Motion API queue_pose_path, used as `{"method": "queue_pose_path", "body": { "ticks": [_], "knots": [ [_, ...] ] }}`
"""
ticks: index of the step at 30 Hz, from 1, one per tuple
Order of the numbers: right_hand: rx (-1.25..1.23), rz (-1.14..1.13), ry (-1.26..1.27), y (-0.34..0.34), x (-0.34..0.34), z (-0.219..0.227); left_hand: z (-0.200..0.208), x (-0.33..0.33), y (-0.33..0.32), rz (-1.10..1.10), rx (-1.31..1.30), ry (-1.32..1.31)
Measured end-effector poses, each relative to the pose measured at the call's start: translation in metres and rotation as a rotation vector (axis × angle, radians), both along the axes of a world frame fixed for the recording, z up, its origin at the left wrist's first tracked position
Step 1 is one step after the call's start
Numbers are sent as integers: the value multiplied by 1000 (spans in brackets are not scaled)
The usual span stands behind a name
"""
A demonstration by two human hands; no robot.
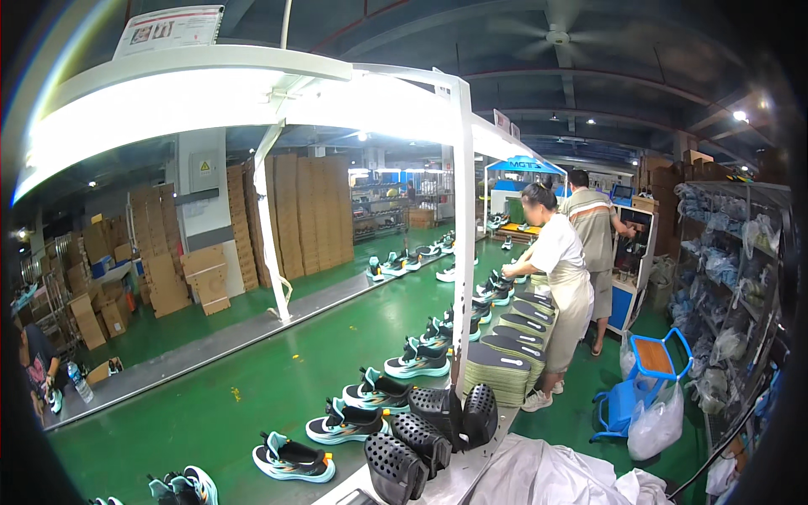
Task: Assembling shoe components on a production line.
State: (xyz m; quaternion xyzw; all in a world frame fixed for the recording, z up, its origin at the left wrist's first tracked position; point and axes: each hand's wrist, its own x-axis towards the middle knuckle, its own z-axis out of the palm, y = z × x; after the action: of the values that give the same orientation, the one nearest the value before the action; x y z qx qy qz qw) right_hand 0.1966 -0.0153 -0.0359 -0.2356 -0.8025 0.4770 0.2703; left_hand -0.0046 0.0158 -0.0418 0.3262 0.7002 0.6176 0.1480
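Neither of my hands shows in the head view. Nearest to me, black perforated shoe lasts or clogs (pixel 396 467) stand in a cluster at the bench edge, with one more (pixel 481 414) beside the white post. Along the green conveyor belt (pixel 202 379) runs a row of black sneakers with pale blue soles. One sneaker (pixel 293 459) lies closest to the cluster, and another pair (pixel 185 486) sits at the lower left. Stacks of insoles (pixel 498 370), dark on top with green edges, stand past the post.
A co-worker in white (pixel 562 252) leans over the line; another person (pixel 589 227) faces a cabinet. Pale cloth (pixel 555 475) covers the lower right. A blue chair (pixel 652 370) with plastic bags stands before the shelving (pixel 732 278). The white frame post (pixel 462 227) rises ahead.
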Motion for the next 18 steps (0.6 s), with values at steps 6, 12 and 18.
{"method": "queue_pose_path", "body": {
  "ticks": [6,12,18],
  "knots": [
    [-56,-22,56,-5,4,37,0,-13,-4,7,27,268],
    [-33,-9,-6,2,2,8,33,18,-1,-13,9,-39],
    [-72,36,-36,2,2,10,-18,-13,5,-7,52,-277]
  ]
}}
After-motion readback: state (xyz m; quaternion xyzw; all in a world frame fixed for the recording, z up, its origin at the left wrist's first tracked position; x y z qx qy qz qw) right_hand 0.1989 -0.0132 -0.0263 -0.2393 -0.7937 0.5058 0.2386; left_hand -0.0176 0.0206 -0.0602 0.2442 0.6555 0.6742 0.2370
